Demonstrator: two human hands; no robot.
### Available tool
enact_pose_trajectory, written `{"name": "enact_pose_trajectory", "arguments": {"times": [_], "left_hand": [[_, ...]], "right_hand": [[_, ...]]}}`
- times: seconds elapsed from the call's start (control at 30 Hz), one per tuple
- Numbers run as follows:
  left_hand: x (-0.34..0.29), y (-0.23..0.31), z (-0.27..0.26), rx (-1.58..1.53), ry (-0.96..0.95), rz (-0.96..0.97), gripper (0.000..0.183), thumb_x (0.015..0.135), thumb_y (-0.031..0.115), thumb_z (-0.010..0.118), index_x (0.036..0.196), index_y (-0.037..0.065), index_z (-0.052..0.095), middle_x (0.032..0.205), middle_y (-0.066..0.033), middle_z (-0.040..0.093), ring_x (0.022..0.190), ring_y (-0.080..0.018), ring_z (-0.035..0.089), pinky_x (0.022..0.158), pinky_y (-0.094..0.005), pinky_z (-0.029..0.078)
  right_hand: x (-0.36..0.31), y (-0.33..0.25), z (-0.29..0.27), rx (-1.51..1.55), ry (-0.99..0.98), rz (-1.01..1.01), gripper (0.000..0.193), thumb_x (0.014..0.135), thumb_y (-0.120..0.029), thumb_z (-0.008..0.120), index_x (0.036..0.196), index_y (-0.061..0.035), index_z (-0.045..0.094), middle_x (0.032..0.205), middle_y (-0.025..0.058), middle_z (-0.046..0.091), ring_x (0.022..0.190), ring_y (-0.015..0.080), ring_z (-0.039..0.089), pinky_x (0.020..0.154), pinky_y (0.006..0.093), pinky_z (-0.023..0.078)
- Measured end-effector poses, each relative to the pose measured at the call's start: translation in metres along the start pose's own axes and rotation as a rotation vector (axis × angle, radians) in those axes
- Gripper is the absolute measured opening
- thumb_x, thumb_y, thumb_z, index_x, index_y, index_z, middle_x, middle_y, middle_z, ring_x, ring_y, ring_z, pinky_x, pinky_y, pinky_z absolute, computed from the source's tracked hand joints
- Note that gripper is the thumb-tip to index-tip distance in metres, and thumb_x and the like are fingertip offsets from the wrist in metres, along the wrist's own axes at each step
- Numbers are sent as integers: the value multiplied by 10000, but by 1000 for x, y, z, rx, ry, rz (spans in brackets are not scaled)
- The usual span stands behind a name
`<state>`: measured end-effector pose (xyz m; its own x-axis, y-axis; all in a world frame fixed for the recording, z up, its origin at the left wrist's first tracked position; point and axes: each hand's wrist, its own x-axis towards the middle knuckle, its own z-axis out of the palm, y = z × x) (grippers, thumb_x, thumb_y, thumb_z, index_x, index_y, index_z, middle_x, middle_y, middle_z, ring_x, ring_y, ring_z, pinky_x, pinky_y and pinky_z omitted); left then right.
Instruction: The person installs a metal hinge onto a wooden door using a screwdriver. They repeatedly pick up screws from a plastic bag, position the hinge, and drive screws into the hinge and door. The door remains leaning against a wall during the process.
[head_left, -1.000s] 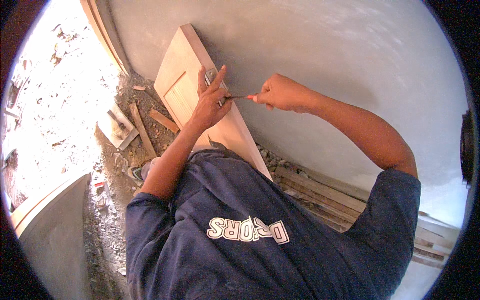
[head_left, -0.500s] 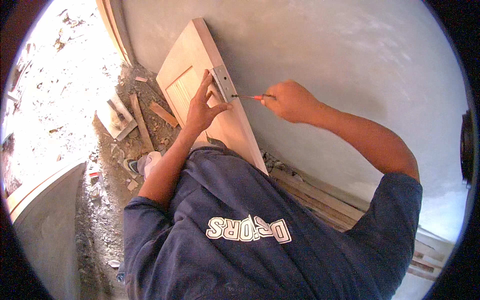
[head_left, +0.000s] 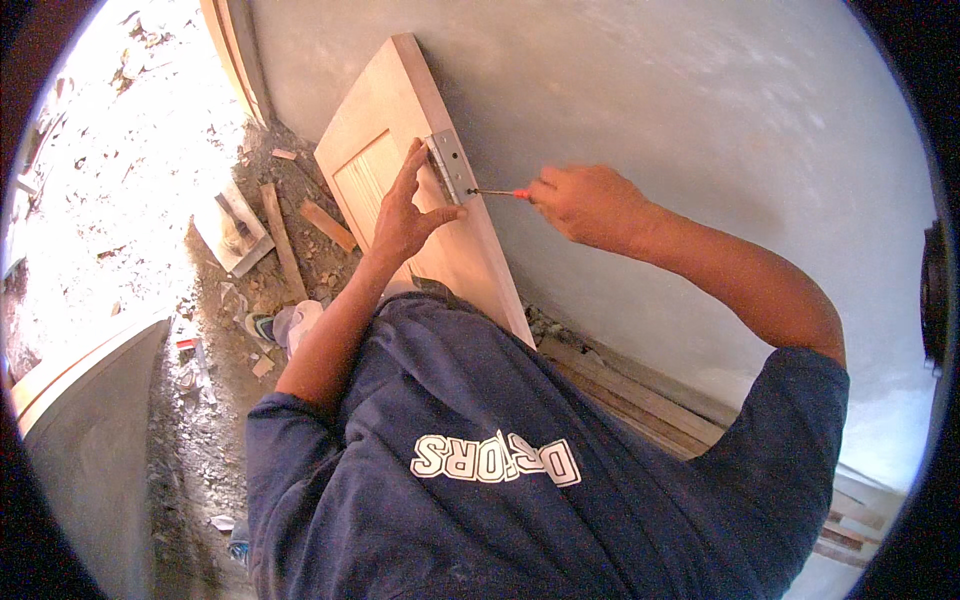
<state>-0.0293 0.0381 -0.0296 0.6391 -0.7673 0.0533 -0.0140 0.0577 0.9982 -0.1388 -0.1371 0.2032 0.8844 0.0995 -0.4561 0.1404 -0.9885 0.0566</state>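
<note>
My right hand (head_left: pixel 592 208) is closed round the red handle of a screwdriver (head_left: pixel 503 193). The shaft points left, and its tip meets a screw at the lower part of a metal hinge (head_left: pixel 452 165). That hinge lies on the narrow edge of a pale wooden panelled door (head_left: pixel 405 95), which stands tilted in front of me. My left hand (head_left: pixel 405 218) has its fingers stretched up and its thumb spread out, with fingertips against the hinge's left side and the thumb near its lower end. Dark holes show in the hinge plate.
A grey plastered wall (head_left: pixel 680 100) rises behind the door. Wooden planks (head_left: pixel 640 400) lie along its foot. On the debris-covered ground at left are a pale board (head_left: pixel 232 230) and wood offcuts (head_left: pixel 326 224). A low curved grey wall (head_left: pixel 95 470) stands at lower left.
My right hand has turned a little round the screwdriver handle and shifted slightly right. The left hand, hinge and door are almost unchanged.
</note>
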Motion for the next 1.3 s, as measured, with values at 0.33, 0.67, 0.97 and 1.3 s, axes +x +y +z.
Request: {"name": "enact_pose_trajectory", "arguments": {"times": [0.33, 0.67, 0.97, 1.3], "left_hand": [[0, -3, 2, -121, -22, -39, 1084, 726, 182, 910, 1591, 122, 260, 1694, -88, 142, 1523, -319, 247, 1163, -552, 402], [0, -1, -1, -10, -5, -23, 1087, 721, 288, 914, 1588, 146, 276, 1686, -102, 182, 1517, -324, 271, 1144, -556, 419], [1, -2, 3, -165, 2, -61, 1061, 724, 203, 914, 1582, 150, 293, 1690, -91, 163, 1512, -322, 275, 1112, -556, 465], [-2, -1, 3, -116, 4, -46, 1074, 728, 256, 913, 1593, 165, 283, 1683, -95, 193, 1510, -321, 286, 1133, -548, 442]], "right_hand": [[25, 7, -23, 965, -506, 817, 339, 912, -308, 678, 831, 21, 672, 647, 130, 628, 429, 235, 437, 479, 392, 413], [12, 9, -6, 40, 38, -44, 236, 928, -222, 657, 952, 7, 605, 854, 127, 686, 731, 336, 658, 609, 469, 511], [30, 27, -15, 1211, -549, 896, 262, 911, -309, 722, 985, -64, 667, 713, 139, 643, 672, 263, 662, 578, 416, 518], [17, 10, -18, -55, -57, -129, 209, 978, -222, 564, 1082, -73, 668, 789, 146, 683, 777, 395, 687, 687, 526, 552]]}}
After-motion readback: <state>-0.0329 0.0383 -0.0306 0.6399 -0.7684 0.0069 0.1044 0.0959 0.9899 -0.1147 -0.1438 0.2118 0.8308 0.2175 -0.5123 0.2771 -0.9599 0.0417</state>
